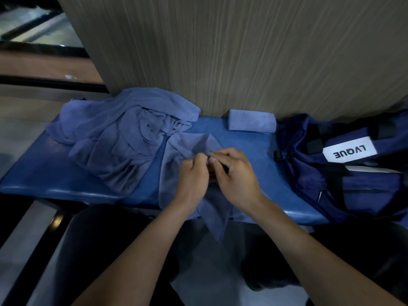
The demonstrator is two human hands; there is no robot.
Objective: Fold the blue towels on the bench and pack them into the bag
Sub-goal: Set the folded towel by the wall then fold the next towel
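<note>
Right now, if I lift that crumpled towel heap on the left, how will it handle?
The crumpled towel heap will probably sag and trail: its folds lie limp and tangled. It likely holds several towels, so one pinch may drag others. An edge drapes toward the bench end, so it may slide off.

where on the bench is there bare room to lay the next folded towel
Bare bench shows between the hands and the bag, in front of the folded towel. A second bare strip runs along the near left edge, below the towel pile. The middle is crowded: both hands, left hand and right hand, pinch the loose towel there.
</note>
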